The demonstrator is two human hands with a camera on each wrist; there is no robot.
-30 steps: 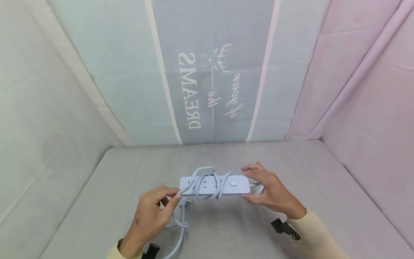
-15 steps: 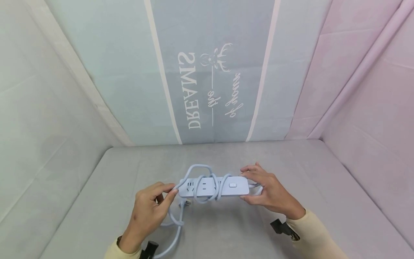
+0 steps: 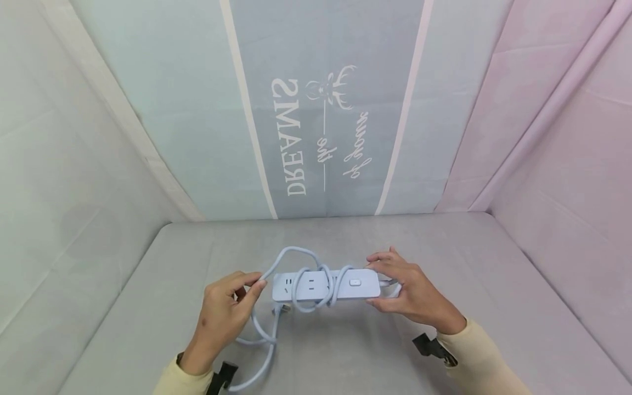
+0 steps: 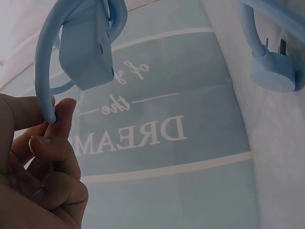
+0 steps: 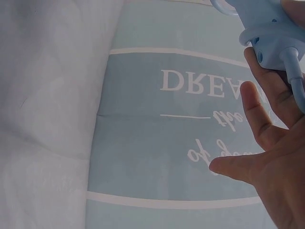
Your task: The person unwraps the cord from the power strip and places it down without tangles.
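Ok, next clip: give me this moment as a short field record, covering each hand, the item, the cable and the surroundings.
left hand: pinches the cable just left of the strip's end
right hand: holds the switch end of the power strip
power strip: pale blue, lengthwise between the hands
cable: looped around the strip's middle, the rest trailing down toward the left sleeve
plug: hangs free in the left wrist view
surface: grey table
backdrop: printed cloth reading DREAMS
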